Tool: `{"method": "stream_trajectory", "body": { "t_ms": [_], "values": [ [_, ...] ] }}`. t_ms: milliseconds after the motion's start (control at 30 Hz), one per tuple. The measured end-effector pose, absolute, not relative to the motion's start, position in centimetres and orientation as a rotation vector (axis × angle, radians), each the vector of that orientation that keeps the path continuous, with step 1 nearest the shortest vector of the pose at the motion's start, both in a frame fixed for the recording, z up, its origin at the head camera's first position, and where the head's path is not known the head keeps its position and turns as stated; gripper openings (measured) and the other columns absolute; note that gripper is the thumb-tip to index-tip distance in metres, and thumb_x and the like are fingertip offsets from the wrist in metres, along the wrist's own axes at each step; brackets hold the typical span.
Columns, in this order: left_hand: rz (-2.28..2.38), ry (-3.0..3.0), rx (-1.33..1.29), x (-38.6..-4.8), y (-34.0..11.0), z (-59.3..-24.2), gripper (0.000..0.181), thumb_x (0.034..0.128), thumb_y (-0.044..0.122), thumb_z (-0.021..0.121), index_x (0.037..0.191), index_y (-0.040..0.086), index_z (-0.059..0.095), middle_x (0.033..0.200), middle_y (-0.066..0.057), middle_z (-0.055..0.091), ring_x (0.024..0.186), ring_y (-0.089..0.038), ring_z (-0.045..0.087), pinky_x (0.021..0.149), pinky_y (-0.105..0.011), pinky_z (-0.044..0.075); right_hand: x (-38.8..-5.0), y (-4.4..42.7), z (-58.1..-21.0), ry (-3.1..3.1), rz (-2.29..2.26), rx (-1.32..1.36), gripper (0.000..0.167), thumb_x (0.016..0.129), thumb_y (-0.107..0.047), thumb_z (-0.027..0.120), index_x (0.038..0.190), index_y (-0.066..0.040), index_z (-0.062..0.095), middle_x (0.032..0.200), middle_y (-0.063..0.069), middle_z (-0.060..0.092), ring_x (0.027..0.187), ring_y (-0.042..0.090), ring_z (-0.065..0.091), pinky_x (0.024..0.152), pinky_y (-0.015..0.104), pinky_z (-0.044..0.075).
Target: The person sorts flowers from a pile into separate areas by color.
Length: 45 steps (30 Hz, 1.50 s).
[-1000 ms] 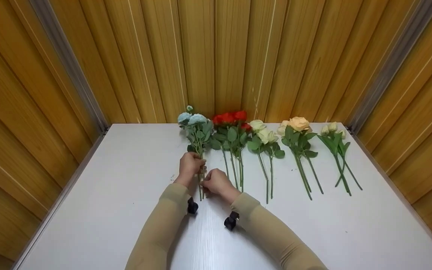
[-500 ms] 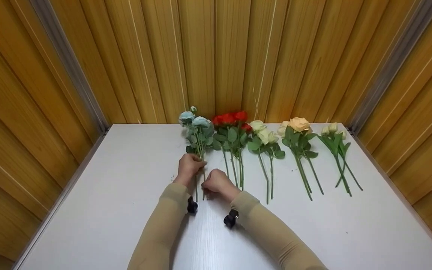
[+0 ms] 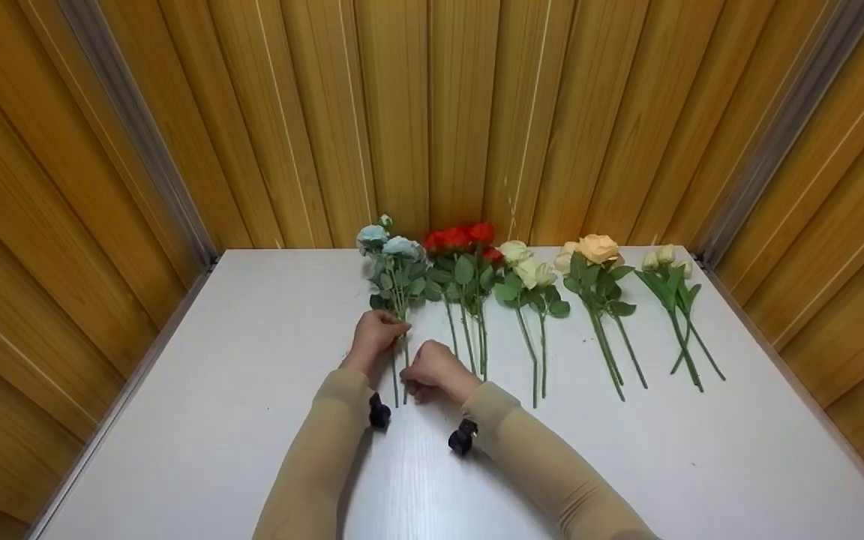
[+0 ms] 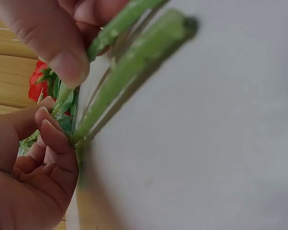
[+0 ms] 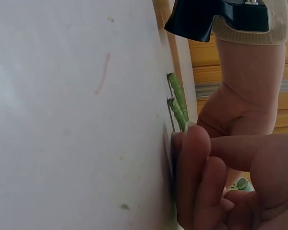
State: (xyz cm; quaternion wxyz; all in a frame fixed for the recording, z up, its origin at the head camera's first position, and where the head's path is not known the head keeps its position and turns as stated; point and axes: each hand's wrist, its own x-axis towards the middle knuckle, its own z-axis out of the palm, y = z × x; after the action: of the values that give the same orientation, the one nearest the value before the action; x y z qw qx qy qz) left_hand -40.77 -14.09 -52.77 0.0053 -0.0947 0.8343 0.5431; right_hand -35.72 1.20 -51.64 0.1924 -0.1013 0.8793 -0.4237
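Observation:
Pale blue flowers (image 3: pixel 400 247) with green leaves lie at the left end of a row of flowers. My left hand (image 3: pixel 376 334) pinches their stems just below the leaves. Lower down, my right hand (image 3: pixel 433 369) pinches one of these stems near its cut end. In the left wrist view two green stems (image 4: pixel 134 67) run close together over the white surface, with fingertips of both hands on them. The stem ends (image 5: pixel 178 106) poke out past my right fingertips in the right wrist view. Red flowers (image 3: pixel 458 238) lie just right of the blue ones.
White roses (image 3: pixel 531 270), peach roses (image 3: pixel 597 249) and white tulips (image 3: pixel 666 256) lie rightward along the back of the white table (image 3: pixel 199 420). A wood-patterned wall (image 3: pixel 462 120) rises behind the table. Each wrist wears a small black camera (image 3: pixel 460 438).
The blue flower stems have spread apart at their lower ends. The blue blooms have shifted slightly, and my left hand has moved a little toward me. My right hand stays nearly in place.

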Motion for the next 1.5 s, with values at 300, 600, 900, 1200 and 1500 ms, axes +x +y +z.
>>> {"method": "stream_trajectory", "body": {
  "t_ms": [300,600,900,1200,1500],
  "values": [
    [1.678,2.581,-0.327,-40.3,-14.2,-51.6,0.028,0.0918,0.024,0.079,0.101,0.005,0.060,0.072,-0.002,0.056,0.056,-0.011,0.052,0.052,-0.025,0.044,-35.4,2.4,-50.5,2.475,-1.192,-0.287,0.039,0.100,-0.027,0.064,0.073,0.001,0.068,0.058,0.008,0.070,0.044,0.014,0.063,0.048,0.030,0.056],
    [1.640,2.500,-0.377,-40.4,-14.7,-51.2,0.031,0.0927,0.027,0.078,0.101,0.007,0.056,0.074,-0.002,0.058,0.060,-0.013,0.053,0.055,-0.027,0.046,-35.2,4.9,-48.8,2.548,-1.162,-0.315,0.033,0.102,-0.030,0.064,0.094,0.002,0.067,0.072,0.012,0.075,0.051,0.013,0.067,0.059,0.033,0.060],
    [1.473,2.472,-0.387,-40.9,-15.5,-51.4,0.040,0.0928,0.044,0.076,0.096,0.010,0.056,0.075,0.000,0.054,0.067,-0.015,0.052,0.061,-0.027,0.044,-35.5,7.4,-48.8,2.605,-1.102,-0.238,0.029,0.102,-0.031,0.064,0.094,-0.003,0.067,0.072,0.006,0.074,0.053,0.014,0.067,0.046,0.027,0.045],
    [1.381,2.436,-0.409,-41.0,-16.2,-50.7,0.046,0.0926,0.056,0.071,0.096,0.012,0.058,0.078,-0.002,0.056,0.071,-0.017,0.053,0.069,-0.031,0.044,-36.7,9.6,-47.5,2.587,-1.240,-0.185,0.024,0.103,-0.028,0.064,0.096,-0.005,0.064,0.081,0.013,0.074,0.059,0.018,0.070,0.064,0.039,0.061],
    [1.293,2.442,-0.435,-40.6,-17.1,-50.4,0.046,0.0938,0.055,0.070,0.103,0.011,0.061,0.077,-0.001,0.056,0.073,-0.017,0.054,0.071,-0.032,0.045,-38.5,13.2,-46.3,2.662,-1.252,-0.176,0.032,0.104,-0.030,0.062,0.106,0.001,0.066,0.092,0.021,0.075,0.062,0.016,0.069,0.081,0.051,0.061]
  ]
}}
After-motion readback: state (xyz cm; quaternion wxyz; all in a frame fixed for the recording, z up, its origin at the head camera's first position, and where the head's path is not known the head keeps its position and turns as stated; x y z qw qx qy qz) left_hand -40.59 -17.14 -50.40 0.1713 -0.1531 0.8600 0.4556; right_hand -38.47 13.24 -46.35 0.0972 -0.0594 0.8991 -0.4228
